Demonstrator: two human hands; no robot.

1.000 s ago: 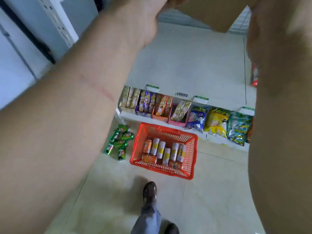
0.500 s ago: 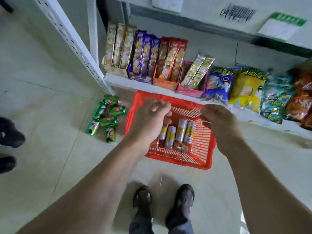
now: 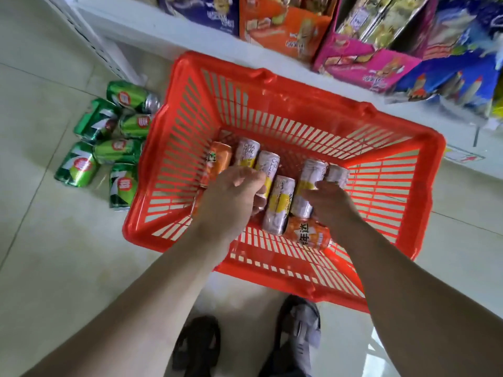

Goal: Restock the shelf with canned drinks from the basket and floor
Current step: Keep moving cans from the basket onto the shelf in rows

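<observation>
Both hands have been lowered into the red basket [image 3: 424,164]. Slim pale cans [image 3: 280,205] lie flat, long axes pointing toward the shelf [image 3: 190,31]. Left hand [image 3: 231,202] is curled over one; right hand [image 3: 330,205] grasps another. Green cans [image 3: 109,142] remain on the floor, nearer the left.

Both bare forearms outstretched downward, left hand [image 3: 231,197] and right hand [image 3: 330,204] curled, fingers bent.
</observation>
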